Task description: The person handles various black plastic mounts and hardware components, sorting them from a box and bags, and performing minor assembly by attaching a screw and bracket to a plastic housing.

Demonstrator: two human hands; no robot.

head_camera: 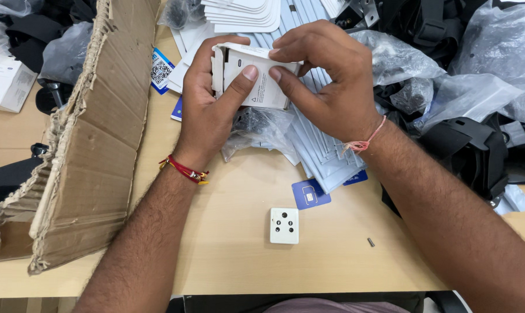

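Note:
Both of my hands grip a small white cardboard box (261,87) above the wooden table (227,255). My left hand (210,104) wraps its left side, thumb pressed on the printed front face. My right hand (326,81) grips the right end, fingers over the top and thumb on the front. Under the box lie a clear plastic bag with a dark item (256,130) and a fanned stack of flat white cards (323,153).
A torn brown cardboard box (88,150) stands at the left. A white socket adapter (284,225), a blue card (310,193) and a small metal pin (370,242) lie near the front. Black straps and plastic bags (465,98) pile up at the right; more white flat packs (245,14) lie at the back.

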